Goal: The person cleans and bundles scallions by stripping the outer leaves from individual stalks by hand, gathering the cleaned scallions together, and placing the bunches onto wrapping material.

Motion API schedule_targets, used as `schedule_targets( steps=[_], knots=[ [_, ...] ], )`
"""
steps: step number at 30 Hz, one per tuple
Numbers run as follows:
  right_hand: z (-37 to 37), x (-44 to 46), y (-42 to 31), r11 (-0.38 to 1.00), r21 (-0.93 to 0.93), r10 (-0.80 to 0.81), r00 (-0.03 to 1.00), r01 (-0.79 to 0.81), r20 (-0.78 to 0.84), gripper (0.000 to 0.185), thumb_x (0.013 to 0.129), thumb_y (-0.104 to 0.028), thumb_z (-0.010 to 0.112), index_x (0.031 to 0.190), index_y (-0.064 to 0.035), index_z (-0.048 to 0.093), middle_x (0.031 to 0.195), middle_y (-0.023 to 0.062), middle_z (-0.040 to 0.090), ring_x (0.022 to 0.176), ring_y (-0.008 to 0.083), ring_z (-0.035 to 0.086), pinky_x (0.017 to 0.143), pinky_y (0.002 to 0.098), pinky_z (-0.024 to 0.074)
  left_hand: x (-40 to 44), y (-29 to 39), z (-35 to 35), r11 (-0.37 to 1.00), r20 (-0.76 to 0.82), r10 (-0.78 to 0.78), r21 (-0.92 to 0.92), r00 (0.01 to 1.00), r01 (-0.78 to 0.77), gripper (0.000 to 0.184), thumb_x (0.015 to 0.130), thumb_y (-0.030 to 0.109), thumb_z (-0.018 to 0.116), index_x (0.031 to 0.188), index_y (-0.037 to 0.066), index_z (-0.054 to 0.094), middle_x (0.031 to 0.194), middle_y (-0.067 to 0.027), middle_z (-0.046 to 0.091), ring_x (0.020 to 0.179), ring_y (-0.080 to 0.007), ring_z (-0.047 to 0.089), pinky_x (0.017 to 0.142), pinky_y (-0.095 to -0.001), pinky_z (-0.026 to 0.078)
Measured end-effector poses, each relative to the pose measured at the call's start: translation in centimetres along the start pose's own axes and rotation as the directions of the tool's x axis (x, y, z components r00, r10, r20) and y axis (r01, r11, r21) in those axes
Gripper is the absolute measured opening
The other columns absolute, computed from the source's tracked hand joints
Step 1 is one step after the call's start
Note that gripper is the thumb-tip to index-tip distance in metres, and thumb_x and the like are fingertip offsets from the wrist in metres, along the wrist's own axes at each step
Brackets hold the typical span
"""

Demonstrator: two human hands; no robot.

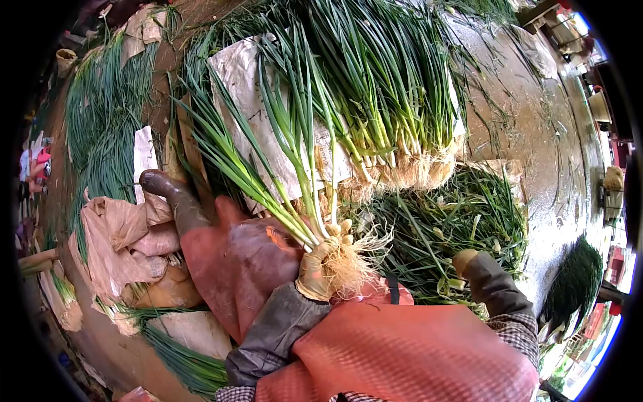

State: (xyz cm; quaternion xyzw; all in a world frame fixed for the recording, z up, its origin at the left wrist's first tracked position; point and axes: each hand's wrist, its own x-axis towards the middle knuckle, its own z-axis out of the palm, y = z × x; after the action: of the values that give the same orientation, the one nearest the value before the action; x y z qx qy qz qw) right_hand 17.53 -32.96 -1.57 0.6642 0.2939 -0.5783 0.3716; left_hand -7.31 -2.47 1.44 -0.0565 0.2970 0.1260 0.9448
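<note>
My left hand (315, 271), in a pale yellowish glove, is closed round a few green onions (305, 181) just above their roots. Their leaves fan up and away from me, while small bulbs and tangled pale roots stick out to the right of the glove. Over on the right, my right hand (463, 260), also gloved, rests low at a heap of loose leaves and trimmings (462, 221). Its fingers are hidden, so what it may hold does not show. Ahead, a large row of green onions (388, 80) lies with roots towards me on pale sacking (241, 74).
A red apron (408, 348) covers my lap, and a dark boot (177, 197) stretches out to the left. Beside it lie crumpled sacks (120, 231). More green onions (110, 107) spread over the ground at far left. Wet floor (549, 134) runs along the right.
</note>
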Motion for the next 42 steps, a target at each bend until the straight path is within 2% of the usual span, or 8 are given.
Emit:
schedule_targets(
  steps=[6,11,14,24,29,31,34,42],
  knots=[
    [-19.6,9.5,-12.2,0.786,0.095,0.056,0.083,0.611,-0.995,0.019,0.088,-0.026,0.061,0.096,-0.0089,0.061,0.096,0.0069,0.061,0.084,0.0173,0.059,0.068,0.0301,0.0496,-0.1,0.2,-0.4,0.996,0.100,-0.060,0.066,0.993,0.054,0.043,0.082,0.011,0.060,0.122,-0.003,0.048,0.116,-0.0130,0.057,0.093,-0.0200,0.061,0.075,-0.0349,0.055],
    [-26.4,7.4,-15.4,0.702,0.218,0.118,0.191,0.678,-0.974,0.043,0.084,-0.034,0.066,0.112,-0.0025,0.056,0.101,0.0155,0.056,0.095,0.0227,0.057,0.081,0.0323,0.0492,-0.7,1.2,-0.8,0.996,0.124,-0.091,0.016,0.988,0.090,0.052,0.082,0.013,0.061,0.128,-0.003,0.043,0.108,-0.0123,0.059,0.090,-0.0206,0.062,0.071,-0.0356,0.056],
    [-22.8,-3.1,-16.1,0.147,0.574,-0.440,0.573,0.805,-0.691,0.069,0.087,-0.052,0.055,0.130,0.0000,0.046,0.109,0.0182,0.060,0.090,0.0217,0.059,0.079,0.0382,0.0495,-0.3,1.1,-1.1,0.989,0.126,-0.132,-0.043,0.983,0.138,0.046,0.082,0.010,0.059,0.124,-0.003,0.048,0.106,-0.0138,0.061,0.087,-0.0205,0.060,0.073,-0.0325,0.054],
    [-14.7,-8.1,-13.4,-0.138,0.604,-0.590,0.424,0.785,-0.687,0.030,0.094,-0.029,0.055,0.080,-0.0020,0.058,0.075,0.0030,0.060,0.061,0.0095,0.053,0.055,0.0234,0.0445,-0.6,1.3,0.1,0.975,0.083,-0.221,-0.008,0.972,0.222,0.048,0.085,0.013,0.055,0.129,-0.003,0.043,0.107,-0.0158,0.061,0.088,-0.0230,0.061,0.074,-0.0353,0.054],
    [-20.2,2.4,-11.8,0.839,0.225,-0.120,0.573,0.495,-0.811,0.033,0.091,-0.037,0.057,0.086,-0.0042,0.061,0.079,0.0097,0.061,0.072,0.0161,0.058,0.064,0.0304,0.0488,-0.2,1.2,0.2,0.985,0.324,-0.173,0.052,0.930,0.165,0.045,0.081,0.003,0.061,0.125,-0.001,0.048,0.103,-0.0105,0.061,0.084,-0.0182,0.060,0.071,-0.0301,0.055],
    [-24.2,7.3,-13.5,0.802,0.111,0.035,0.138,0.588,-0.990,0.029,0.087,-0.035,0.063,0.089,-0.0053,0.062,0.081,0.0117,0.061,0.076,0.0195,0.059,0.070,0.0331,0.0491,-0.3,0.8,-0.2,0.989,0.294,-0.121,0.115,0.948,0.091,0.044,0.080,0.001,0.061,0.122,-0.001,0.050,0.102,-0.0102,0.060,0.089,-0.0184,0.061,0.074,-0.0311,0.055],
    [-27.9,12.0,-13.7,0.763,0.229,-0.006,0.362,0.604,-0.932,0.029,0.083,-0.033,0.066,0.095,-0.0064,0.064,0.085,0.0109,0.061,0.078,0.0219,0.058,0.073,0.0345,0.0486,-0.5,0.7,-0.2,0.967,0.080,0.067,0.241,0.995,-0.084,0.048,0.073,0.000,0.063,0.120,-0.002,0.054,0.116,-0.0126,0.058,0.113,-0.0251,0.054,0.095,-0.0354,0.046],
    [-21.6,-4.0,-17.0,-0.044,0.493,-0.347,0.450,0.869,-0.823,0.039,0.096,-0.036,0.049,0.102,0.0005,0.064,0.068,-0.0002,0.054,0.057,0.0082,0.045,0.051,0.0249,0.0378,0.5,0.4,1.2,0.964,-0.162,0.000,0.263,0.987,0.043,0.028,0.086,0.002,0.053,0.113,-0.006,0.055,0.091,-0.0108,0.062,0.077,-0.0206,0.062,0.066,-0.0320,0.055]
  ],
)
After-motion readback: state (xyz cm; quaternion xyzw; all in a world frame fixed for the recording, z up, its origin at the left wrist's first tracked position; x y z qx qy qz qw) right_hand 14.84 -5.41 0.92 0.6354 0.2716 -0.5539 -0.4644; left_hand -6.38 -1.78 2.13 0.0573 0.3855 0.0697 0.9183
